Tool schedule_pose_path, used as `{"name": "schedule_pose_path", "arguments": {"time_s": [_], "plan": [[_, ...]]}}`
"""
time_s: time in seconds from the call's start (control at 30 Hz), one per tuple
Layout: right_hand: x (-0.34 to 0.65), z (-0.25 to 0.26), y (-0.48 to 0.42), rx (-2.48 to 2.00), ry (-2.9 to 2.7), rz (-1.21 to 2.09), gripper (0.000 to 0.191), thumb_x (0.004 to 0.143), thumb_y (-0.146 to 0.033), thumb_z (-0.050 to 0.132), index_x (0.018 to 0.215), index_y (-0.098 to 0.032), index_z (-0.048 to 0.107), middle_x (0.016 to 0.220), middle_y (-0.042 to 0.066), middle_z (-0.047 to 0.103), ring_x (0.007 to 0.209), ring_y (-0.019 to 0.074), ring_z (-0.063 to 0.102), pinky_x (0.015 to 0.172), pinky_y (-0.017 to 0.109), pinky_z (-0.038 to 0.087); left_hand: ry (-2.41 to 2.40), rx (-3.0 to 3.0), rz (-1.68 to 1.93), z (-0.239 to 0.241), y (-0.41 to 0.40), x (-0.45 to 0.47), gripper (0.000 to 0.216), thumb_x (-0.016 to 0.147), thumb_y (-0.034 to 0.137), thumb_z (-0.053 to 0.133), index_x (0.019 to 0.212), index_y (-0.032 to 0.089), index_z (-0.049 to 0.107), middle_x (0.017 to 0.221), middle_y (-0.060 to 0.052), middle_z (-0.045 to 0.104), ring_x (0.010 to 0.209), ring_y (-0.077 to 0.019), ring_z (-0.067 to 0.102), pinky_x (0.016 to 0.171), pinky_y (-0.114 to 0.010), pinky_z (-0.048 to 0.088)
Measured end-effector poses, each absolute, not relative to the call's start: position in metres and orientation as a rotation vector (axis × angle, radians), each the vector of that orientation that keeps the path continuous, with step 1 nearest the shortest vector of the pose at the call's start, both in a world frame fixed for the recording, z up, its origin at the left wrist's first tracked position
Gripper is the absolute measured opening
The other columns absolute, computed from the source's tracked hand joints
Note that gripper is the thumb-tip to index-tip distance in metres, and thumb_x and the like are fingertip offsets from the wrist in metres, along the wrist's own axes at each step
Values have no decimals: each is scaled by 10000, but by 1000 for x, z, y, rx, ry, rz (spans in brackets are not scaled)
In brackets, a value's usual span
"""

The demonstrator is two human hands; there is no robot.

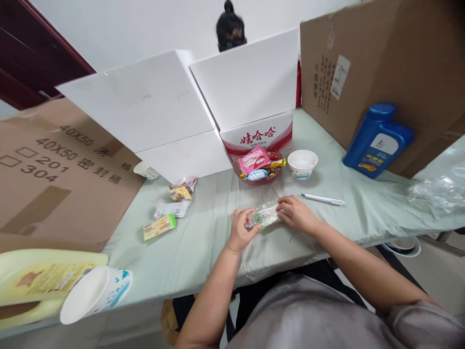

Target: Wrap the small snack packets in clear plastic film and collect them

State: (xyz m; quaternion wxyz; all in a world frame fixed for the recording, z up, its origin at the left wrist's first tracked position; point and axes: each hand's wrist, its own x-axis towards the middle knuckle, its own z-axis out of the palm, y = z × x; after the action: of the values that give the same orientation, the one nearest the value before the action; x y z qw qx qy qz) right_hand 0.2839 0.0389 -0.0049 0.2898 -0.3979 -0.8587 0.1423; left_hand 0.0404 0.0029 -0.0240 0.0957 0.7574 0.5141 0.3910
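Note:
Both my hands hold a small clear plastic bag (264, 214) with green and white contents, just above the pale green tablecloth (203, 242). My left hand (241, 229) pinches its left end with curled fingers. My right hand (298, 214) grips its right end, fingers closed over the edge. Behind the bag stands a reddish bowl of wrapped snacks (258, 168) with a pink packet on top. A white bowl (302, 163) sits to its right, and a white pen (323, 199) lies by my right hand.
Several snack packets (170, 208) lie to the left. A white carton (232, 102) and brown cardboard boxes (381, 63) line the back. A blue bottle (378, 140) stands right; a yellow jug (39, 281) and paper cup (95, 293) lie near left. A person's head (230, 30) shows behind the carton.

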Motion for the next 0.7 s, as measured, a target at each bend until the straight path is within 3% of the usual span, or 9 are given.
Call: {"name": "schedule_pose_path", "arguments": {"time_s": [0.1, 0.27, 0.43, 0.6, 0.7], "plan": [[302, -8, 49, -1291, -2029, 487, 174, 880, -235, 481, 899, -176, 645, 883, 79, 681, 824, 199, 612, 764, 318, 479, 1660, 2278, 1159, -28, 7, 36, 110, 840, 296, 592, 807, 218, 662, 583, 27, 528, 696, -180, 548, 828, -378, 411], [352, -11, 52, -1689, -1600, 503, 176, 799, -299, 504, 860, -187, 626, 720, 29, 654, 637, 175, 584, 633, 303, 453, 1725, 2214, 1401, -34, 14, 33, 140, 881, 299, 543, 803, 204, 611, 785, -31, 647, 820, -202, 593, 810, -370, 444], [367, -11, 40, -1567, -1559, 295, 196, 796, -313, 504, 900, -193, 619, 872, 72, 672, 802, 214, 612, 716, 351, 495, 1544, 2312, 1556, -17, 3, 39, 130, 829, 126, 496, 751, 214, 551, 872, -31, 689, 1038, -229, 606, 948, -448, 421], [350, 13, 21, -1244, -1759, 56, 139, 884, -289, 516, 943, -210, 614, 936, 85, 672, 938, 242, 602, 846, 419, 484, 1078, 2635, 1061, 7, -33, 47, 257, 748, -14, 407, 693, 212, 516, 774, 34, 698, 1065, -193, 624, 1083, -511, 285], [324, 30, -1, -1018, -1976, 46, 155, 903, -231, 527, 1026, -205, 619, 1014, 97, 674, 1050, 245, 576, 923, 435, 456, 945, 2687, 797, 5, -55, 50, 282, 759, -19, 394, 722, 212, 550, 741, 29, 675, 1037, -173, 624, 1110, -497, 276]]}}
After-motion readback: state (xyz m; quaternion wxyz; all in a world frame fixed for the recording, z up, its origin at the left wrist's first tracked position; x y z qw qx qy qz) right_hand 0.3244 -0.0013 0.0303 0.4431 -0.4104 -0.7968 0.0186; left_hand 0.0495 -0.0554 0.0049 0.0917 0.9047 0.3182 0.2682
